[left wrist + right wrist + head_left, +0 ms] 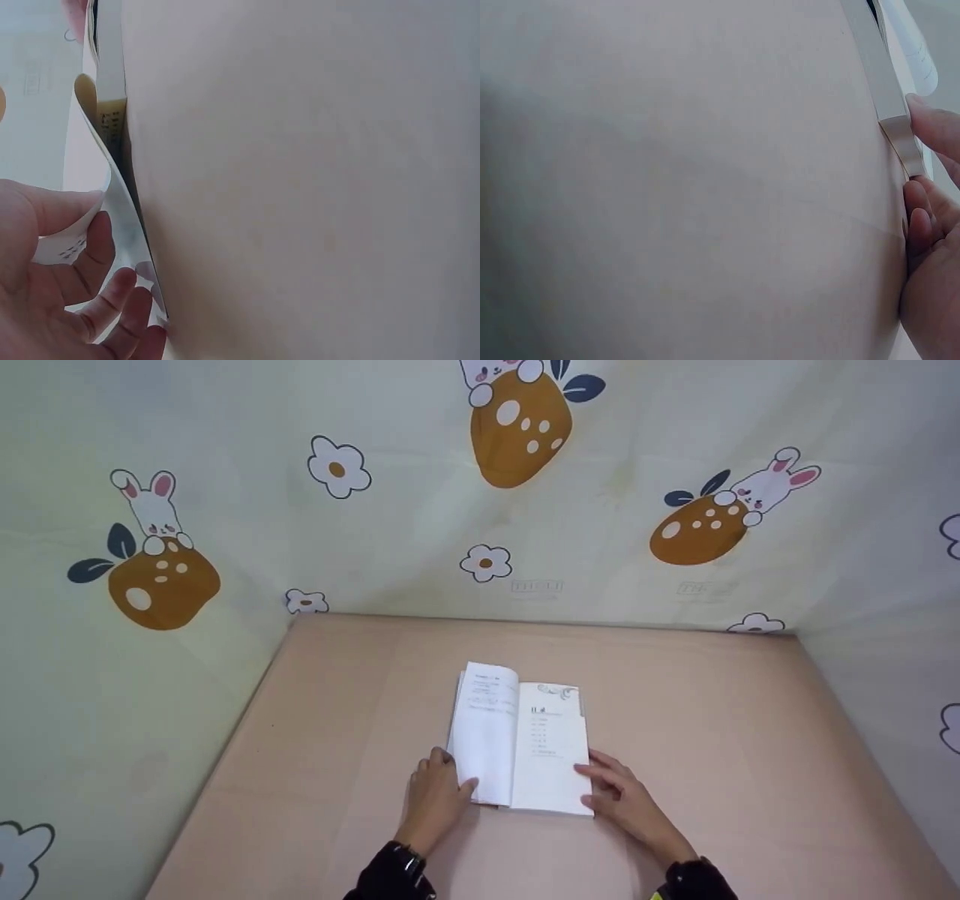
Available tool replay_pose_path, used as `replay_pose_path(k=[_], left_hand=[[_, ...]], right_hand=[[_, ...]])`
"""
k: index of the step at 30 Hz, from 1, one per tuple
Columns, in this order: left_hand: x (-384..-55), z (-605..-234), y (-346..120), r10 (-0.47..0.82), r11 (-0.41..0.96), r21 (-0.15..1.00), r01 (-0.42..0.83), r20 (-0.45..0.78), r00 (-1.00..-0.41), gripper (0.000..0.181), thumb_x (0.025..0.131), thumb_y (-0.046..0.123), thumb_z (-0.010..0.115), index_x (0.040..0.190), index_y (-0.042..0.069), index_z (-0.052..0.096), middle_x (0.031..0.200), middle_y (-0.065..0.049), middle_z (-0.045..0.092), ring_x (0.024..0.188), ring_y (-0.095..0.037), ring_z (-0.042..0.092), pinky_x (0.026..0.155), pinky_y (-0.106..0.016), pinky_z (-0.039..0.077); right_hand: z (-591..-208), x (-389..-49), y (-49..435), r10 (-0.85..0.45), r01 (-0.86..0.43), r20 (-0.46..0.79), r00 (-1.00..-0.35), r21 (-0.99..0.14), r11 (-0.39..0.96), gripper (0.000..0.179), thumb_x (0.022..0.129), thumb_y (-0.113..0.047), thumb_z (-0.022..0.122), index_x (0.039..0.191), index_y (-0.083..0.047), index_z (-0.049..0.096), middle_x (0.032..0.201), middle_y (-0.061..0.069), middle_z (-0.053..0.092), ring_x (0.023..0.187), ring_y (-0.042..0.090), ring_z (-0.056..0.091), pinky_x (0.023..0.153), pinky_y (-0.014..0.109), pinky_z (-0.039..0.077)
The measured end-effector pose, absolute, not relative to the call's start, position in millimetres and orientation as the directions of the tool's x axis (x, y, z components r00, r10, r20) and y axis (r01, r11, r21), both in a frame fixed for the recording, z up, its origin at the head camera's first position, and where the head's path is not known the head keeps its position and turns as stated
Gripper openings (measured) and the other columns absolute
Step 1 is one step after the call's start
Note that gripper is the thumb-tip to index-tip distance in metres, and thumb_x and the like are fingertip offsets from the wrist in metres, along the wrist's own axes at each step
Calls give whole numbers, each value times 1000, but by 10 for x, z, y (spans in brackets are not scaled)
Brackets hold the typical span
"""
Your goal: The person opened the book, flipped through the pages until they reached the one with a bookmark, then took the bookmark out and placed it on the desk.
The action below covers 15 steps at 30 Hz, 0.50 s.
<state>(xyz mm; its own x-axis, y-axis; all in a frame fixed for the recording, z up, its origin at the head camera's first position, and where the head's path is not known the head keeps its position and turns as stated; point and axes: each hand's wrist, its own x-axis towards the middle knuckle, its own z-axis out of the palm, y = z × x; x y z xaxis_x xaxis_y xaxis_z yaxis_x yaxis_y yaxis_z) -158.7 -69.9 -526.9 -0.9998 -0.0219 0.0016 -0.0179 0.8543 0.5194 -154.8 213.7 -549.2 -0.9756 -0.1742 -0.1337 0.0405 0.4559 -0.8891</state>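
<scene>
Between left hand (pixel 435 795) and right hand (pixel 626 801), open book (pixel 523 746); outer edges pinched.

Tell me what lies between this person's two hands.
An open book lies between the left hand and the right hand, with one hand touching each side of it. The head view shows this.

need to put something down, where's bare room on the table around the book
The table is bare left of the left hand, right of the right hand, and behind the book to the back wall. A narrower patch lies in front, between the sleeves. Crowded: the book's lower side edges, held by both hands.
</scene>
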Motion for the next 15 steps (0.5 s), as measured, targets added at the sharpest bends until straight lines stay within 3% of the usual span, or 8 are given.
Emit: replay_pose_path(k=[11, 15], left_hand=[[-1557, -5254, -842, -29, 880, 470, -66, -86, -996, 42, 80, 25, 70, 99, -12, 61, 90, -11, 50, 82, -23, 43, 73, -38, 36], [-1559, -5245, -852, -15, 887, 459, -56, -93, -996, 28, 80, 24, 70, 82, -3, 62, 87, -9, 49, 80, -22, 42, 71, -38, 35]], right_hand=[[-5494, -1537, 2145, -195, 18, -114, -974, -900, 435, 44, 80, -21, 71, 122, -16, 61, 150, 11, 30, 136, 35, 29, 105, 45, 31], [-5498, -1541, 2140, -190, 24, -118, -975, -900, 435, 45, 79, -21, 72, 122, -16, 61, 150, 11, 30, 137, 36, 27, 106, 47, 29]])
